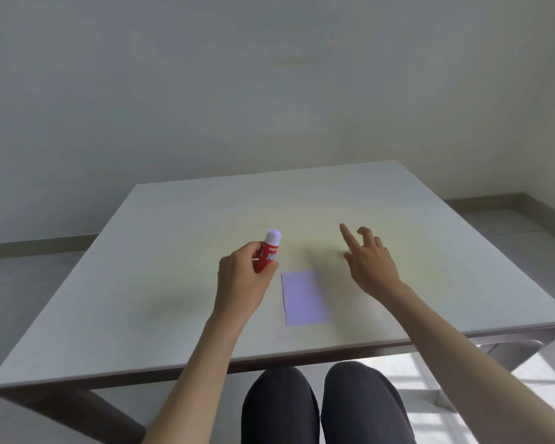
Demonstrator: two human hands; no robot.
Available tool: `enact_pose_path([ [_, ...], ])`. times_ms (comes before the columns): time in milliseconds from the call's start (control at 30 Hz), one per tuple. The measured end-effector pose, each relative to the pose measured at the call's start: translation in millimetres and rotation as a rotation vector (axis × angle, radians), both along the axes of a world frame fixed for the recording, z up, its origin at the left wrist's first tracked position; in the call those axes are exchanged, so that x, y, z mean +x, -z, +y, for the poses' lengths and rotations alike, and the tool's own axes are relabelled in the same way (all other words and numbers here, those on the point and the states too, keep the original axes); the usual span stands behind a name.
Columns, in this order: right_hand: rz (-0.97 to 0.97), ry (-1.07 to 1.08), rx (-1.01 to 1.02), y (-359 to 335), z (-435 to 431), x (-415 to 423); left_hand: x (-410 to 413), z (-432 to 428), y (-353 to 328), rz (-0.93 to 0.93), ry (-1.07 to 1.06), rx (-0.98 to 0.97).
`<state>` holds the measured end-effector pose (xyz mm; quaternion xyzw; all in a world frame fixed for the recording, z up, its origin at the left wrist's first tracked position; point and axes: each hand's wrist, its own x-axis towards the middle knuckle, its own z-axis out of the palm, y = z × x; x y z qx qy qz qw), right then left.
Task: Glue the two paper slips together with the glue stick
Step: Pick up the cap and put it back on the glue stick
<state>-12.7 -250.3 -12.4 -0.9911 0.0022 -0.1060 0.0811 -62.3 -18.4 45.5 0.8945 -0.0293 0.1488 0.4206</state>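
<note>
My left hand (242, 277) grips a red glue stick (269, 253) with white lettering, held above the table with its white glue tip pointing up and away. A pale purple paper slip (305, 298) lies flat on the white table (173, 299), just right of that hand. I see only one slip; whether a second lies under it I cannot tell. My right hand (370, 262) hovers beyond and to the right of the slip, fingers spread, forefinger stretched forward, holding nothing. No cap shows on the glue stick.
The table's near edge (205, 366) runs above my dark-trousered knees (321, 405). A plain wall rises behind the table. Grey floor and a skirting board show at both sides.
</note>
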Motion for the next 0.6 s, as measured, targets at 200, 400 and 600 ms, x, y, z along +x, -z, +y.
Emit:
enact_pose_path([
  [200, -0.004, -0.07, 0.168, 5.4, -3.7, 1.5, -4.2, -6.3, -3.0, -0.048, 0.076, 0.115],
  [400, -0.076, -0.263, 1.22, -51.5, 32.8, -32.5, -4.9, -12.2, 0.4, 0.033, 0.099, 0.12],
  [600, -0.073, -0.355, 1.128, -75.6, 48.6, -50.7, -8.4, -20.9, -0.6, -0.002, 0.131, 0.121],
])
